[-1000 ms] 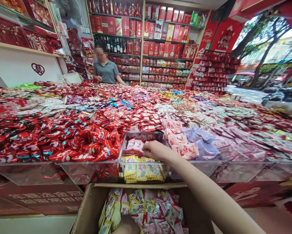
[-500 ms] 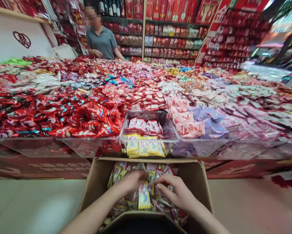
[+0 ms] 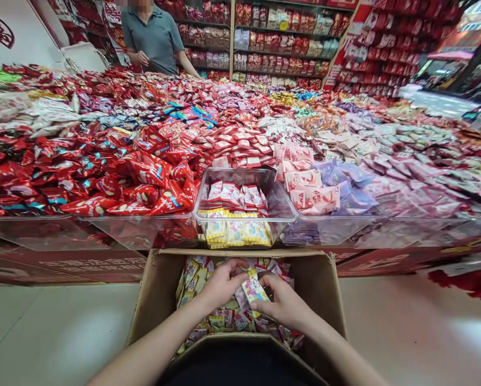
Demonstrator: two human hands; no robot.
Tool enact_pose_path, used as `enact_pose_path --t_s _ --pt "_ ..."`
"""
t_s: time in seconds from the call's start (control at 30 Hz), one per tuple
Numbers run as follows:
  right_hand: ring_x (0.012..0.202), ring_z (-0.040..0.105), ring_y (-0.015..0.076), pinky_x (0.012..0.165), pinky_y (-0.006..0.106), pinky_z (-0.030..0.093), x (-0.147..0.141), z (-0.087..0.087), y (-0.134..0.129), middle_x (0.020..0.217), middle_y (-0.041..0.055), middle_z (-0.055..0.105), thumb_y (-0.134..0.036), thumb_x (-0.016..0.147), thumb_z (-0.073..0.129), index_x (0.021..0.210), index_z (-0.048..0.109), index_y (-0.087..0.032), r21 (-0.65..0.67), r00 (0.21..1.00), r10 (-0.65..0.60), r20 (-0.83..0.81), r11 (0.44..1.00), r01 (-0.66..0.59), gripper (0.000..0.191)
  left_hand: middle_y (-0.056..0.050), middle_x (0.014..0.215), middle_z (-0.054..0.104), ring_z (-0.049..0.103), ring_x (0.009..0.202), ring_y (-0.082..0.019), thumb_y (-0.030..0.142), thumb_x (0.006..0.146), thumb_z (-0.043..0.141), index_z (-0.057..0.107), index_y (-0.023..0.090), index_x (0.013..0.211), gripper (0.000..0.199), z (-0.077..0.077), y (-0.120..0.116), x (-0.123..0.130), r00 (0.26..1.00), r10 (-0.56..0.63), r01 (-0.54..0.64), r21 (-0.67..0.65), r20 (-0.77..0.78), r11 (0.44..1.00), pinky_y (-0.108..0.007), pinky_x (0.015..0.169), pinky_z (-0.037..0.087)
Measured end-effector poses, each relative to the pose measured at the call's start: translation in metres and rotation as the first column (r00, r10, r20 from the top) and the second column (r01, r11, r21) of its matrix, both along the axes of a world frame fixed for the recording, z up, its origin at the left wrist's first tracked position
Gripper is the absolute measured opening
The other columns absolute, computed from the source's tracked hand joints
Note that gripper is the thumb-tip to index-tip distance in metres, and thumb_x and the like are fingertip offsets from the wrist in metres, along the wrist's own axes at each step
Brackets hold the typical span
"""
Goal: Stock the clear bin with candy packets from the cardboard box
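Both hands are inside an open cardboard box [image 3: 312, 289] filled with small candy packets [image 3: 230, 319]. A yellow-and-white candy packet [image 3: 254, 288] lies tilted between them. My right hand [image 3: 282, 301] pinches this packet, thumb on its lower end. My left hand [image 3: 224, 284] is curled at the packet's upper end, with thumb and fingers closed on it; some of its fingers are hidden. Just beyond the box stands a clear plastic bin [image 3: 246, 176], where yellow-and-white packets [image 3: 237, 231] lie in front of red-and-white packets [image 3: 234, 195].
Red snack packets [image 3: 143, 171] heap up left of the bin; pink packets [image 3: 315, 195] and purple packets [image 3: 350, 182] lie to its right. A person in a grey shirt [image 3: 154, 40] stands behind the display. Stocked shelves [image 3: 280, 40] line the back.
The yellow-and-white packet has gone from lying low among the others to being held between both hands. The view has tipped downward, and my hands are closer together.
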State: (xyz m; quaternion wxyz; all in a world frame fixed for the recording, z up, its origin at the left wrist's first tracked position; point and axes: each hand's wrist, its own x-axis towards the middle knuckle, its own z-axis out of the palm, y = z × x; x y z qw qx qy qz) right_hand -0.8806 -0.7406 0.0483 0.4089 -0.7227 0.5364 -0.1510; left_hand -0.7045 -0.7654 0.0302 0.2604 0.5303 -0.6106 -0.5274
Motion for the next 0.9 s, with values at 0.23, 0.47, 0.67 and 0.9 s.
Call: enact_pose_path --t_s 0.23,0.47,0.67,0.9 --pt "0.063 0.046 0.0132 0.058 0.024 0.035 0.003 -0.006 -0.002 0.066 0.0007 0.054 -0.037 0.074 0.054 0.068 0.051 -0.015 -0.021 0.996 -0.029 0.080 0.999 0.030 0.022 0.000 0.081 0.064 0.056 0.076 -0.016 0.032 0.075 0.052 0.061 0.016 0.086 0.022 0.015 0.002 0.005 0.994 -0.106 0.107 -0.026 0.020 0.994 -0.024 0.070 0.041" --pt "0.058 0.042 0.0117 0.054 0.023 0.032 0.005 -0.001 -0.002 0.058 -0.0015 0.048 -0.037 0.078 0.049 0.061 0.048 -0.016 -0.078 0.992 0.039 0.120 0.996 -0.030 0.027 0.001 0.067 0.061 0.053 0.066 -0.013 0.029 0.071 0.056 0.061 0.013 0.073 0.017 0.019 0.005 0.001 0.996 -0.081 0.082 -0.031 0.020 0.996 -0.021 0.062 0.040" --pt "0.063 0.048 0.0117 0.056 0.022 0.039 0.008 0.002 -0.002 0.072 -0.0012 0.054 -0.024 0.073 0.054 0.099 0.049 -0.018 -0.057 0.967 0.036 0.253 0.998 -0.022 0.027 0.002 0.061 0.056 0.050 0.061 -0.013 0.042 0.068 0.058 0.059 0.013 0.067 0.030 0.017 0.004 0.002 0.996 -0.023 0.028 0.058 -0.090 0.998 -0.022 0.058 0.038" --pt "0.075 0.056 0.0141 0.067 0.025 0.046 -0.011 0.073 -0.008 0.083 0.0026 0.059 -0.018 0.076 0.053 0.089 0.053 -0.021 -0.383 0.951 0.085 0.296 0.923 0.036 0.014 0.000 0.058 0.057 0.053 0.052 -0.014 0.061 0.078 0.027 0.052 0.015 0.076 0.052 0.005 0.006 -0.001 0.981 0.015 0.018 0.163 -0.196 0.986 -0.025 0.052 0.041"
